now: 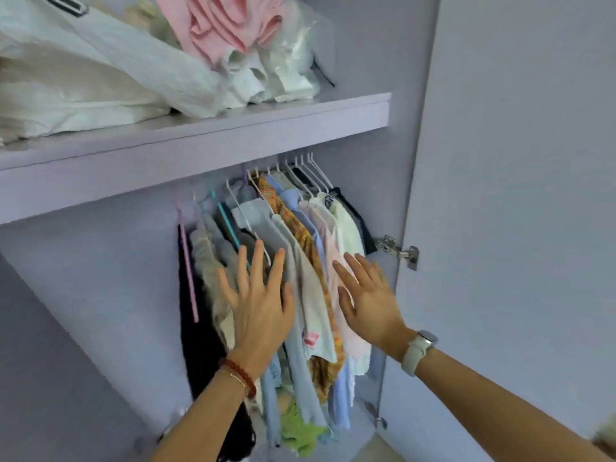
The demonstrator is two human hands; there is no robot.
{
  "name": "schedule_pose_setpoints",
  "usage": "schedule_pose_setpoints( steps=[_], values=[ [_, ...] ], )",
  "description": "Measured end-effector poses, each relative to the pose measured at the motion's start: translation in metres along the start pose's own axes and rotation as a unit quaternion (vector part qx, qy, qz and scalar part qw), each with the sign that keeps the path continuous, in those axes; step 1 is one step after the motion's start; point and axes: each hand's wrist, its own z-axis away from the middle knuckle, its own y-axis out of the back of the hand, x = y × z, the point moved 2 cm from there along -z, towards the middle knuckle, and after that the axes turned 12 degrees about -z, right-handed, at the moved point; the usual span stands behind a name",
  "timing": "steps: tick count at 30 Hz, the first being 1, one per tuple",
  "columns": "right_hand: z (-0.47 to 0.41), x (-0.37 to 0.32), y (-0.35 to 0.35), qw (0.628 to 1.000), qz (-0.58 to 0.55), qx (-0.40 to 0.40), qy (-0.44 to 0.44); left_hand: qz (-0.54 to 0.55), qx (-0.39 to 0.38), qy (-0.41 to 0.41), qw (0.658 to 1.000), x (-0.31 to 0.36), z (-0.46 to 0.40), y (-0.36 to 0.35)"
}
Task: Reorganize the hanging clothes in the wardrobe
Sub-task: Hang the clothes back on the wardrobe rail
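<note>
Row of hanging clothes [300, 261] on white, teal and pink hangers, bunched at the right end under the lilac wardrobe shelf [200, 138]. Left hand [258, 305], fingers straight and spread, grasping nothing, against the pale grey shirt [266, 225]. Right hand [370, 298] flat, released, on the pale pink shirt [328, 248]. Folded white and pink linens [133, 61] piled on the shelf; door hinge [398, 251] at right.

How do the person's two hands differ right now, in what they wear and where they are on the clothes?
The left hand has a red bead bracelet at its wrist; the right hand has a pale watch. The left hand lies over the grey and light blue garments near the middle of the rail; the right hand is at the pink and cream shirts toward the door side. Both have straight, spread fingers and grip nothing.
</note>
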Motion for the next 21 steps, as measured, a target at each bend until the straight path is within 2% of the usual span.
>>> schedule_pose_setpoints(
  steps=[3,7,14,18,21],
  values=[
    [0.07,0.062,0.058,0.994,0.06,-0.003,-0.086,0.052,-0.05,-0.082,0.994,0.092,0.017,-0.019],
    [0.194,0.134,0.151,0.966,0.122,-0.002,-0.228,0.13,-0.112,-0.206,0.963,0.232,0.061,-0.032],
    [0.397,0.199,0.302,0.864,0.197,0.075,-0.457,0.269,-0.133,-0.386,0.872,0.464,0.144,0.009],
    [0.47,0.209,0.362,0.811,0.216,0.133,-0.527,0.328,-0.141,-0.46,0.813,0.561,0.181,0.029],
    [0.514,0.218,0.395,0.773,0.213,0.172,-0.572,0.315,-0.169,-0.513,0.78,0.619,0.209,0.026]
  ],
)
